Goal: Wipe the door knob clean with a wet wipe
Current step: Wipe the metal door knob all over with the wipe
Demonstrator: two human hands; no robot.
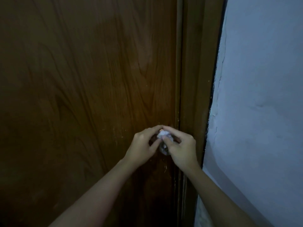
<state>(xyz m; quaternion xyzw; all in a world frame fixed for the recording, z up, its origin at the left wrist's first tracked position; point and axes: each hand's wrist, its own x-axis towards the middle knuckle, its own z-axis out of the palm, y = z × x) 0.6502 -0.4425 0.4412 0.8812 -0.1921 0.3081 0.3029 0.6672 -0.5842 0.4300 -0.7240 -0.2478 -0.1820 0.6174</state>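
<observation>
A crumpled white wet wipe (162,134) is pressed on the top of a round metal door knob (164,149), low on the right side of a brown wooden door (85,89). My left hand (143,146) pinches the wipe from the left with thumb and fingers. From the right, my right hand (181,147) grips the same wipe, its fingertips meeting the left ones over the knob. Most of the knob is hidden behind both hands; only its lower metal part shows.
The door is shut against a brown wooden frame (195,82) just right of the knob. A pale blue-white wall (262,95) fills the right side. The scene is dim.
</observation>
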